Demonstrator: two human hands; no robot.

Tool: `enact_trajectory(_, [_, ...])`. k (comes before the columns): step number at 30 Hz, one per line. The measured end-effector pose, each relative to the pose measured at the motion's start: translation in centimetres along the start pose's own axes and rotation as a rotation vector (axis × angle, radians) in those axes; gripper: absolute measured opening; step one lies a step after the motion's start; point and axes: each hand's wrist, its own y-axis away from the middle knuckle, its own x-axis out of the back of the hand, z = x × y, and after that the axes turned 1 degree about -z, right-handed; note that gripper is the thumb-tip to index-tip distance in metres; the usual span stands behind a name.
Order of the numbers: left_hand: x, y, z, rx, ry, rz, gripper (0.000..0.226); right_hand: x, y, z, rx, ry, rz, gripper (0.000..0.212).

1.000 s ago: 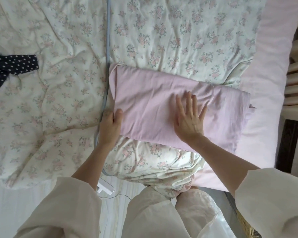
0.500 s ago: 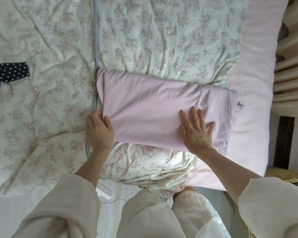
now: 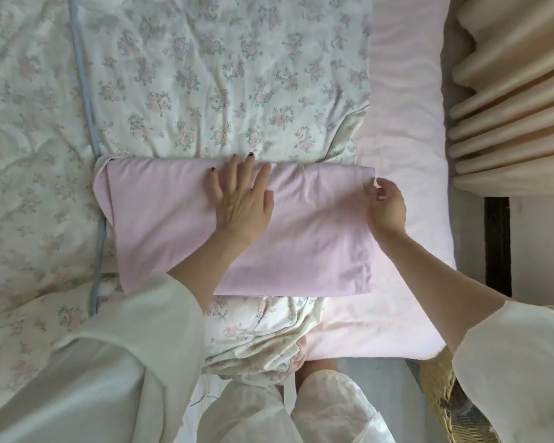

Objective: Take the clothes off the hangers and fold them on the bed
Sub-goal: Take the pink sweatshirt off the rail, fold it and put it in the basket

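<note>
A pale pink garment point(image 3: 311, 238), folded into a wide rectangle, lies on the floral quilt point(image 3: 224, 78) near the bed's front edge. My left hand point(image 3: 242, 196) presses flat on its upper middle, fingers spread and straight. My right hand point(image 3: 385, 204) is at the garment's right edge, with thumb and fingers pinching the upper right corner. No hanger shows in this view.
A pink sheet point(image 3: 403, 129) covers the bed's right side. Beige curtains point(image 3: 512, 100) hang beyond the right edge. A woven basket point(image 3: 442, 391) stands at the lower right on the floor. A light blue cord point(image 3: 90, 129) runs down the quilt at left.
My left hand left the garment's left edge and now presses its middle. My right hand slid from the top surface to the right corner. The view shifted, and the dotted cloth is gone from sight.
</note>
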Motion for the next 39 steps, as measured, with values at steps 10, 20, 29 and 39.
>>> enact_trajectory(10, [-0.4,-6.2,2.5,-0.058,0.01,0.011,0.035,1.5,-7.0,-2.1,-0.304,-0.009,-0.258,0.022])
enact_trajectory(20, [-1.0,-6.9,2.7,0.006,0.006,0.039,0.023,4.7,-8.7,0.0,-0.458,-0.248,-0.203,0.014])
enact_trajectory(29, [-1.3,-5.2,3.1,-0.017,0.021,0.128,0.045,3.7,-4.9,2.9,-0.178,-0.34,0.053,0.002])
enact_trajectory(39, [-5.7,3.0,6.6,-0.3,-0.139,0.04,0.064,1.5,2.6,7.5,-0.337,-0.323,-0.174,0.02])
